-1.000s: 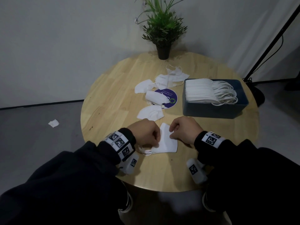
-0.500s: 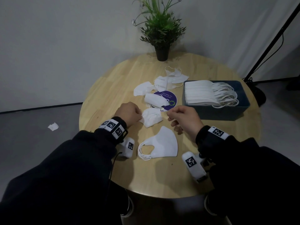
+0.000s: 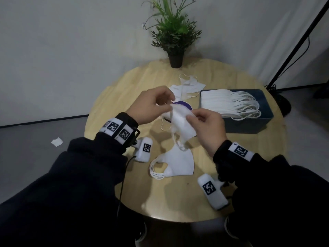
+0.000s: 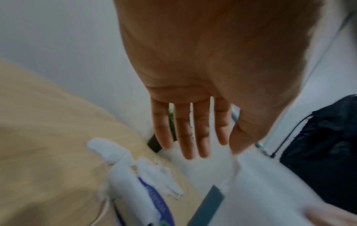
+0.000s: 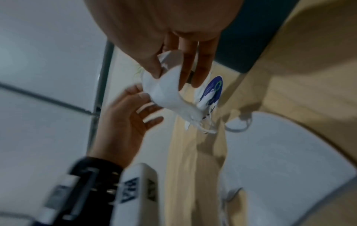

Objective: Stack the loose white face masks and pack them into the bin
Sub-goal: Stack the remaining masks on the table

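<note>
A loose white face mask [image 3: 181, 123] hangs in the air above the table's middle, its ear loops dangling. My left hand [image 3: 168, 104] pinches its upper left edge and my right hand [image 3: 192, 116] pinches its right side. In the right wrist view the mask [image 5: 166, 91] sits between my right thumb and fingers [image 5: 201, 73]. Below it, a small stack of masks [image 3: 176, 164] lies flat near the table's front. The dark blue bin [image 3: 249, 125] at the right holds a row of stacked masks [image 3: 222, 102]. Several loose masks [image 3: 187, 86] lie behind my hands.
A purple round disc [image 3: 185, 105] lies on the wooden round table [image 3: 110, 107], partly hidden by the held mask. A potted plant [image 3: 175, 32] stands at the back edge. A black stand pole [image 3: 293, 45] leans at the right. A white scrap [image 3: 57, 141] lies on the floor.
Both hands left the stack near the front edge. The left hand took a mask from beside the purple disc, and now both hands hold it raised above the table.
</note>
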### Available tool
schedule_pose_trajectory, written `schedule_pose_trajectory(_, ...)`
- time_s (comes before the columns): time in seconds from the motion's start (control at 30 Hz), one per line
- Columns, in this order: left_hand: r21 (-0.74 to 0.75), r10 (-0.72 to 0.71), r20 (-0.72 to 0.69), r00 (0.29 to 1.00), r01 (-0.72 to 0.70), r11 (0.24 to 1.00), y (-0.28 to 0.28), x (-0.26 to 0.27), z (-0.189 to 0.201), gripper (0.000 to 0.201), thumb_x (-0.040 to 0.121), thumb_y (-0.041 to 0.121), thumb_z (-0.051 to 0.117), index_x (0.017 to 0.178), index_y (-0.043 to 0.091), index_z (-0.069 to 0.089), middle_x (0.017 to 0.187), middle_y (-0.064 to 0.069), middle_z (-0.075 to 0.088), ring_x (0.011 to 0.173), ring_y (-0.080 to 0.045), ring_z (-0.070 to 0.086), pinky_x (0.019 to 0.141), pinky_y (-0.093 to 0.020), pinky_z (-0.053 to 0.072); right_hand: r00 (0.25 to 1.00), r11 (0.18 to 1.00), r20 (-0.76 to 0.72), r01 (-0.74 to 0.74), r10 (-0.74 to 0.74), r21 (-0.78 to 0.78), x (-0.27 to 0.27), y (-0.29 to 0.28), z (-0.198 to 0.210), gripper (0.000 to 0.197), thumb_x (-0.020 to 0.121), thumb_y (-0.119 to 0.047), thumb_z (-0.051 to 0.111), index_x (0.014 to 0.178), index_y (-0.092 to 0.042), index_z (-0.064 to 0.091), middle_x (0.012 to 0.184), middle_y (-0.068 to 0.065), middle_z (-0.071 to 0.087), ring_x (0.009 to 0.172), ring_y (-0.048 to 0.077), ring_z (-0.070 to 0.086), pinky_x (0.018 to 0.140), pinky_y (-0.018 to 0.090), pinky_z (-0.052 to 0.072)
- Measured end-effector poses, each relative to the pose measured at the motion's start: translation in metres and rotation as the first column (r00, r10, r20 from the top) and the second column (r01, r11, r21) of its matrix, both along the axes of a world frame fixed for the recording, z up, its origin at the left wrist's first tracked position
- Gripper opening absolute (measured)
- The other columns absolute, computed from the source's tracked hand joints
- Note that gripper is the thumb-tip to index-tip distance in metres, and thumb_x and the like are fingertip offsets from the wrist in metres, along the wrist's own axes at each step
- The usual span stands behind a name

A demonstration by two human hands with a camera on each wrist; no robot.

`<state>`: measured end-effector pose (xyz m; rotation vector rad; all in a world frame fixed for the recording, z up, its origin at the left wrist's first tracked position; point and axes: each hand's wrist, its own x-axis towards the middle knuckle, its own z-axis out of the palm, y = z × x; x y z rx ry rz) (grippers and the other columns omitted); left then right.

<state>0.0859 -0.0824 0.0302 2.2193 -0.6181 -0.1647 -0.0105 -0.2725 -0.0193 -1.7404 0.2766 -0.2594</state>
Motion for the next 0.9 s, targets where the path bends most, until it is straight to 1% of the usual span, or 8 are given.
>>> schedule_pose_trajectory(0.1,0.102,0.312,-0.080,0.947,-0.303,0.947,0.002,0.028,-0.037,0.018,0.091,0.042,0.073,0.096,0.025,0.073,0.091,0.003,0.075,0.083,-0.019,0.074,0.077,-0.036,0.059,0.998,0.958,-0.043,0.057,-0.046,0.280,-0.005,-0.008,0.009,0.007,0.096,-0.010,0.071,0.099,-0.012,0.077,0.088,0.007,0.079,0.084,0.023,0.074,0.081,0.049,0.062)
schedule_pose_trajectory(0.2,0.239,0.480,-0.164,0.862,-0.437,0.867,0.002,0.039,-0.068,0.041,0.088,0.050,0.073,0.088,0.009,0.077,0.086,-0.011,0.076,0.086,-0.033,0.073,0.079,-0.045,0.058,0.996,0.933,-0.027,0.090,-0.086,0.349,-0.007,-0.012,0.018,0.013,0.096,-0.009,0.071,0.109,-0.010,0.074,0.087,0.003,0.080,0.079,0.017,0.073,0.074,0.040,0.061)
schedule_pose_trajectory(0.37,0.229,0.482,-0.219,0.848,-0.436,0.870,-0.014,0.036,-0.083,0.039,0.086,0.047,0.076,0.066,0.020,0.057,0.073,0.000,0.063,0.070,-0.022,0.059,0.064,-0.032,0.042,0.989,0.926,-0.010,0.143,-0.148,0.350,-0.008,-0.014,0.019,0.034,0.098,-0.005,0.067,0.122,-0.026,0.057,0.085,0.002,0.073,0.065,0.007,0.068,0.060,0.027,0.057)
schedule_pose_trajectory(0.53,0.007,0.483,-0.228,0.846,-0.494,0.869,-0.018,0.034,-0.063,0.027,0.086,0.025,0.081,0.067,0.021,0.061,0.068,0.005,0.061,0.062,-0.014,0.056,0.065,-0.027,0.047,0.994,0.954,-0.014,0.110,-0.110,0.280,-0.007,-0.015,0.016,0.018,0.096,0.001,0.064,0.096,-0.016,0.069,0.082,-0.004,0.068,0.070,0.002,0.060,0.067,0.016,0.046)
schedule_pose_trajectory(0.6,-0.123,0.499,-0.078,0.863,-0.506,0.854,-0.015,0.030,-0.038,0.018,0.087,0.026,0.081,0.076,0.022,0.066,0.081,0.008,0.066,0.073,-0.009,0.061,0.073,-0.028,0.050,0.996,0.959,-0.056,0.086,-0.073,0.270,-0.007,-0.016,0.016,0.021,0.095,0.002,0.062,0.094,-0.013,0.078,0.090,-0.006,0.074,0.078,-0.001,0.063,0.072,0.014,0.048)
schedule_pose_trajectory(0.7,-0.207,0.451,0.326,0.831,-0.402,0.892,-0.008,0.012,-0.005,0.010,0.086,0.033,0.078,0.083,0.028,0.070,0.104,0.011,0.066,0.101,-0.012,0.062,0.093,-0.032,0.047,0.987,0.907,-0.160,0.068,0.000,0.416,-0.008,-0.014,0.022,0.015,0.097,-0.006,0.065,0.100,-0.007,0.079,0.101,0.009,0.078,0.079,0.015,0.070,0.062,0.028,0.060)
schedule_pose_trajectory(0.8,-0.073,0.193,0.669,0.718,-0.196,0.978,-0.007,-0.024,0.004,0.011,0.087,0.031,0.080,0.082,0.023,0.074,0.102,0.008,0.067,0.099,-0.022,0.061,0.090,-0.041,0.043,0.971,0.821,-0.230,0.079,0.065,0.565,-0.009,-0.012,0.027,0.038,0.102,-0.035,0.064,0.106,0.001,0.075,0.102,0.016,0.080,0.086,0.026,0.078,0.071,0.042,0.065)
schedule_pose_trajectory(0.9,0.148,-0.086,0.771,0.631,-0.046,0.988,-0.013,-0.058,-0.008,0.009,0.086,0.029,0.081,0.081,0.023,0.078,0.098,0.003,0.071,0.097,-0.029,0.063,0.094,-0.046,0.040,0.966,0.819,-0.231,0.040,0.114,0.573,-0.008,-0.012,0.026,0.051,0.098,-0.051,0.064,0.106,-0.001,0.076,0.099,0.012,0.080,0.087,0.026,0.078,0.076,0.043,0.064)
